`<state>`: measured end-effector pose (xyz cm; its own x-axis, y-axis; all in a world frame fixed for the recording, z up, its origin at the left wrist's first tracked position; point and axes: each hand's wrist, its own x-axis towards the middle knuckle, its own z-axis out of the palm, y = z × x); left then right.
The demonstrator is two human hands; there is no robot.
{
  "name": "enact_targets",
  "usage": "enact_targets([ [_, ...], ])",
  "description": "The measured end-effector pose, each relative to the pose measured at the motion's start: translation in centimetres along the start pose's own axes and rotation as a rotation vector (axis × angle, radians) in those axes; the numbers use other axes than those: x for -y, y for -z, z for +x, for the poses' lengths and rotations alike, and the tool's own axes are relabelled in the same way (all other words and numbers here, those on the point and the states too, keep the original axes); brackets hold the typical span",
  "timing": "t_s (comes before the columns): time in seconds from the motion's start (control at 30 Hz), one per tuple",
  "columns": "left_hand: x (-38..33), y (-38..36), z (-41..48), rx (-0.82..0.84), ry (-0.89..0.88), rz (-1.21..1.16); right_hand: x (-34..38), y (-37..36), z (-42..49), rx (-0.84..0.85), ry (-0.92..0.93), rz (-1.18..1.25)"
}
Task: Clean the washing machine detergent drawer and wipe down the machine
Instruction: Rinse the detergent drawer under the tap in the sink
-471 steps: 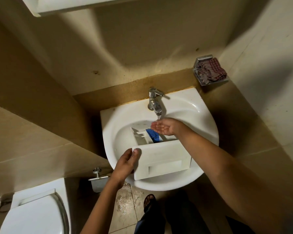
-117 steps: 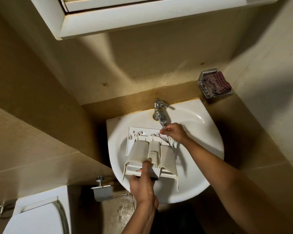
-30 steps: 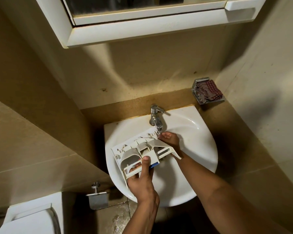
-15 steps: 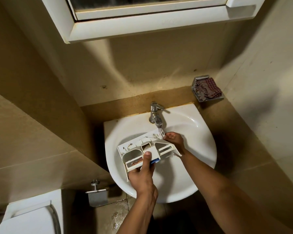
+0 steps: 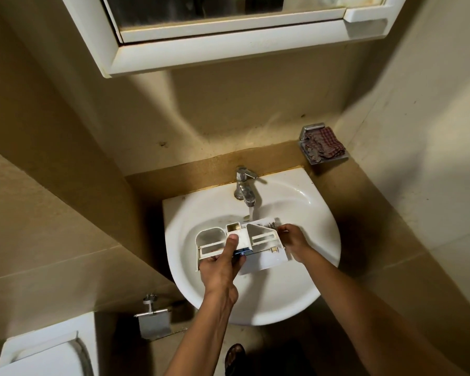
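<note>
The white plastic detergent drawer is held underside up over the white wash basin, lying roughly level. A blue part shows at its near edge. My left hand grips the drawer's near left side, thumb pressed on top. My right hand holds the drawer's right end. Water runs from the chrome tap onto the drawer's far edge. The washing machine is out of sight.
A metal wall dish at the right holds a checked red cloth. A white mirror cabinet juts out above the basin. A toilet cistern stands at the lower left beside a metal wall fitting. A sandalled foot shows below.
The drawer has turned from a leftward slant to roughly level and shifted right under the running water. Both hands keep their hold.
</note>
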<state>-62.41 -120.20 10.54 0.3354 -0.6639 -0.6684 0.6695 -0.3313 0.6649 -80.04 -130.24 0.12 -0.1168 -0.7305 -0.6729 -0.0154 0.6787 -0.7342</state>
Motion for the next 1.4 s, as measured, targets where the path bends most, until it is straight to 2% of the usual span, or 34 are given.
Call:
enact_targets([
  [0.1,-0.8,0.6,0.2,0.069,0.031,0.037,0.1,0.8,-0.8,0.042,0.065,-0.055],
  [0.23,-2.6,2.4,0.7,0.182,0.116,0.129,0.9,2.4,-2.1,0.163,-0.086,-0.056],
  [0.3,-3.6,3.3,1.1,0.237,0.176,0.172,1.5,3.1,-2.9,0.203,-0.093,-0.122],
  [0.47,-4.9,5.3,2.7,0.289,0.297,0.194,3.1,4.1,-5.6,0.145,0.011,-0.184],
  [0.6,-5.0,5.7,3.5,0.282,0.365,0.236,5.1,4.2,-8.4,0.133,0.001,-0.167],
  [0.67,-4.9,5.8,4.3,0.26,0.409,0.273,6.0,4.2,-9.8,0.124,0.004,-0.226],
  [0.77,-4.5,6.2,5.9,0.231,0.436,0.45,7.0,3.8,-11.7,0.08,0.015,-0.331],
  [0.9,-4.2,5.0,5.5,0.33,0.454,0.562,8.4,2.7,-14.6,0.011,0.046,-0.501],
  [0.97,-4.0,4.1,4.8,0.358,0.465,0.647,9.2,2.3,-16.4,-0.048,0.103,-0.621],
  [1.03,-3.5,3.8,4.9,0.295,0.467,0.71,9.4,2.1,-17.9,-0.113,0.188,-0.774],
  [1.17,-2.4,3.1,5.8,0.276,0.495,0.646,8.6,1.9,-20.1,-0.194,0.404,-0.901],
  [1.3,-1.5,2.7,5.2,0.303,0.425,0.606,7.5,2.0,-21.6,-0.049,0.73,-1.043],
  [1.4,-0.9,3.5,5.3,0.298,0.368,0.509,7.0,2.5,-21.4,-0.001,0.803,-1.007],
])
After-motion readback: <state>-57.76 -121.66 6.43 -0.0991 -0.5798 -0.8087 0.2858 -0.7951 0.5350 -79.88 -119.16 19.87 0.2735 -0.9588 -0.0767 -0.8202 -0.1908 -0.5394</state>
